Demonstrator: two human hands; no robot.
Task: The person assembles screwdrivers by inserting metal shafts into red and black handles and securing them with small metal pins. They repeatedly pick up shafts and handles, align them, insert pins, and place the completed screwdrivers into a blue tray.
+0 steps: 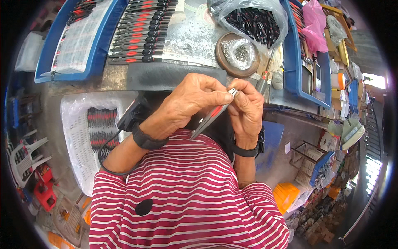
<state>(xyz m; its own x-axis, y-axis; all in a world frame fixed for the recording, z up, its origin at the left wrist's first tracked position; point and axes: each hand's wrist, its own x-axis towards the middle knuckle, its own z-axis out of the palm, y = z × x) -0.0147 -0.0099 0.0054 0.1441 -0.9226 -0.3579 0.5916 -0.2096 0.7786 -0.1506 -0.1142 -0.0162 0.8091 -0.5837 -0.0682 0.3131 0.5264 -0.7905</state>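
At the far left, a red plastic stool stands on the floor. At the upper left of the bench, a blue rectangular plastic tray holds a stack of white printed sheets, with black-and-red pieces on its far part. Below the bench edge, a white perforated plastic basket, lined with clear film, contains rows of slim dark-and-red pieces. To the right of the tray, slim dark grey tools with red inlays lie side by side in a column on the bench, handles crosswise. A curved black strip runs along the front edge. The left hand, its wrist in a black strap, is closed in a thumb-and-finger pinch on the upper end of a slim dark grey tool with a red inlay and a bright metal tip. This tool is tilted in front of the striped shirt, narrow end toward the lower left. The right hand is closed at the metal tip, thumb and fingers pinching it. Beyond the hands, a round brown dish holds a clear bag of small metal parts; behind it, a larger clear plastic bag contains black parts. Farther right are a red-and-grey-handled screwdriver, a small translucent bottle and a second blue plastic tray, a crumpled pink plastic bag at its far right side.
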